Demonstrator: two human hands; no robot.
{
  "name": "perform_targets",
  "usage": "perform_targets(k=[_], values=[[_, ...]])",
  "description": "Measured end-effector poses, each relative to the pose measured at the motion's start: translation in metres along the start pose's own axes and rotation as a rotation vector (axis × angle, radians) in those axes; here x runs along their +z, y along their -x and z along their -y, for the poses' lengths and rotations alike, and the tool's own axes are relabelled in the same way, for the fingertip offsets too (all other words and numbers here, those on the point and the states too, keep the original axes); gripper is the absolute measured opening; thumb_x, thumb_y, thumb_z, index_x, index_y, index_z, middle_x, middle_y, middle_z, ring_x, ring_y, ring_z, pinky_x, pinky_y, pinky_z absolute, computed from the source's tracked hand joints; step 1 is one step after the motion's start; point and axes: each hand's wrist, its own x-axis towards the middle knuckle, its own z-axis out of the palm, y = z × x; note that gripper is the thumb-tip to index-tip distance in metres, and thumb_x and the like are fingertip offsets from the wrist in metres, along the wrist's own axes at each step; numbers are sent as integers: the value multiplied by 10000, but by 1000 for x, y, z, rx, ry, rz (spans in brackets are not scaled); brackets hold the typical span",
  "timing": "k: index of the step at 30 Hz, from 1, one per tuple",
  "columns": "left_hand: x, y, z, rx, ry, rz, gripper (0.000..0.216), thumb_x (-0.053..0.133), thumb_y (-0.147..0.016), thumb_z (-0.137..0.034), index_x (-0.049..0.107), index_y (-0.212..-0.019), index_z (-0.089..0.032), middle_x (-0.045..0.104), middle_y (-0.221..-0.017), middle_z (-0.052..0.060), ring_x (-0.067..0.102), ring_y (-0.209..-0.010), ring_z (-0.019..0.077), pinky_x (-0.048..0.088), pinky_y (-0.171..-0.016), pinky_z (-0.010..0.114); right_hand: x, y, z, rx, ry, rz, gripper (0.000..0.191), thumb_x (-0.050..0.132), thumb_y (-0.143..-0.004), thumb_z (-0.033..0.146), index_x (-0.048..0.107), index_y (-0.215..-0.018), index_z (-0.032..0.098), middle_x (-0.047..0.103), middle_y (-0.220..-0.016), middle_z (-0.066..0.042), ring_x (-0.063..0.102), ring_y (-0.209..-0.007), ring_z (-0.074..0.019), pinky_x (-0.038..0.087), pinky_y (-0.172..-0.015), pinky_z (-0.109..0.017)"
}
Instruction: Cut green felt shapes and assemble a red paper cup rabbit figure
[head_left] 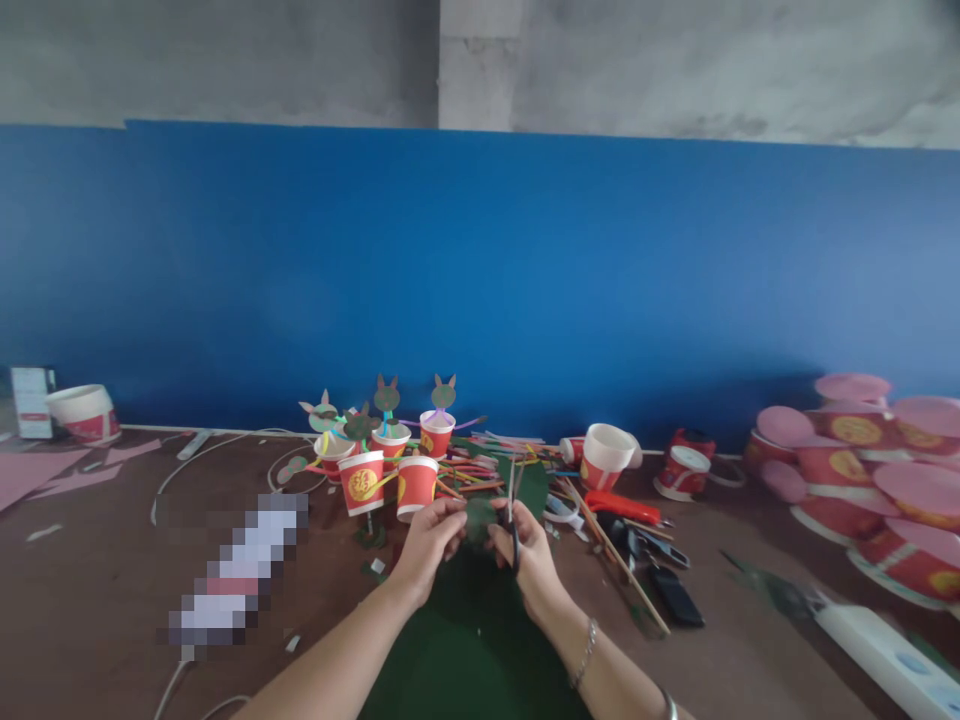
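Note:
My left hand pinches a small dark green paper piece held up in front of me. My right hand is closed around a pair of scissors whose blades point up beside the paper piece. Under both hands lies a dark green sheet on the brown table. Just beyond the hands stand several red paper cups with coloured straws and small animal-head cutouts.
A white-lined cup lies tipped at right of centre, with a red cutter and sticks near it. Pink-lidded red bowls pile up at far right. A white power strip lies at lower right. Another bowl sits far left. Blue wall behind.

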Motion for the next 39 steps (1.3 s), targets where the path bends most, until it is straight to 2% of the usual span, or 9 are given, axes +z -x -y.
perform_targets(k=[5, 10, 16, 22, 26, 28, 32, 36, 39], values=[[0, 0, 0, 29, 6, 37, 222, 666, -642, -318, 584, -751, -143, 471, -546, -55, 394, -451, 55, 291, -438, 180, 1, 1, 0, -3, -5, 2, 337, 714, -601, 351, 522, -830, 194, 492, -575, 53, 454, -464, -89, 331, -387, -176], [0, -2, 4, 30, -61, 94, 190, 661, -658, -298, 545, -634, -149, 431, -463, -66, 363, -434, 60, 273, -438, 185, -2, -2, -4, -14, -19, -16, 347, 719, -611, 334, 523, -859, 190, 514, -570, 60, 409, -404, -64, 341, -376, -178], [-3, -4, 4, 69, -45, -15, 198, 642, -666, -324, 554, -642, -148, 431, -463, -63, 362, -428, 61, 265, -435, 187, -4, -2, -6, -15, 24, -51, 391, 685, -664, 396, 494, -932, 186, 590, -584, 12, 573, -534, -158, 403, -407, -208], [-2, -5, 1, 128, -40, -108, 217, 641, -649, -339, 598, -692, -131, 452, -479, -57, 370, -435, 59, 277, -445, 189, -10, -8, 4, 10, 313, -175, 392, 726, -609, 415, 459, -820, 220, 552, -435, 43, 510, -370, -153, 380, -360, -237], [-3, -6, 3, 161, -71, -152, 239, 626, -662, -357, 586, -713, -127, 450, -471, -61, 376, -434, 59, 275, -447, 186, -22, -14, 16, 42, 708, -45, 358, 721, -591, 340, 381, -619, 231, 485, -371, 68, 469, -304, -128, 309, -316, -204], [-3, -6, 4, 161, -92, -162, 231, 613, -669, -353, 571, -718, -132, 438, -463, -69, 373, -433, 59, 274, -446, 182, -28, -14, 25, 141, 932, 77, 342, 708, -584, 322, 383, -564, 219, 457, -355, 68, 458, -285, -121, 288, -305, -194], [-4, -7, 5, 147, -139, -150, 191, 571, -688, -326, 549, -705, -137, 402, -458, -79, 352, -428, 56, 275, -443, 178, -39, -9, 44, 329, 1156, 272, 229, 664, -598, 302, 459, -584, 200, 444, -318, 44, 521, -332, -156, 322, -334, -200], [-2, -3, 4, 162, -246, -66, 149, 534, -703, -286, 561, -726, -141, 426, -504, -63, 379, -458, 69, 305, -464, 188, -45, -7, 56, 231, 1380, 315, 199, 703, -522, 263, 553, -610, 166, 585, -511, -25, 584, -501, -177, 322, -418, -218], [4, 5, 3, 243, -414, 134, 104, 528, -689, -214, 585, -727, -136, 536, -638, -10, 471, -582, 96, 361, -552, 201, -45, -6, 61, 153, 1502, 353, 244, 728, -462, 229, 601, -658, 157, 644, -681, -51, 592, -628, -201, 285, -462, -231]])
